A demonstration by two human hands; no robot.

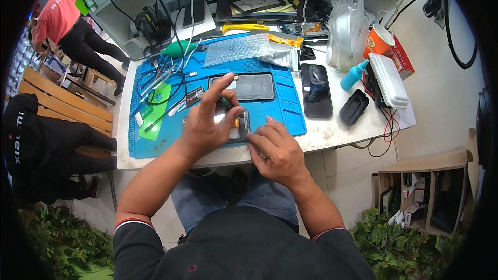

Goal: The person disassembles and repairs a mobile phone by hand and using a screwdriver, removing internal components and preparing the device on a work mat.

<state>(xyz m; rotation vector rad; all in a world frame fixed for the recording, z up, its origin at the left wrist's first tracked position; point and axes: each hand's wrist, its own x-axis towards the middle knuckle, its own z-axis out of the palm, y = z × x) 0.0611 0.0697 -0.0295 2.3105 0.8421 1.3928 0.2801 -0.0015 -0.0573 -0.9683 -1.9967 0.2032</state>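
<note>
An opened phone (240, 130) with its inner parts showing lies at the front of the blue work mat (275, 108). My left hand (207, 122) is above it, closed around what looks like a small screwdriver (224, 102) with a dark green handle; one finger points upward, and the tool's tip cannot be made out. My right hand (277, 148) has curled fingers gripping the phone's right edge. Just beyond my hands lies a detached phone back cover (254, 87). My left hand hides part of the opened phone.
Tweezers and cables crowd the mat's left side, near a bright green card (155, 114). Bubble wrap (236, 51) lies at the back. Right of the mat are a dark phone (316, 91), a black tray (354, 108), a blue bottle (354, 75) and an orange cup (378, 40).
</note>
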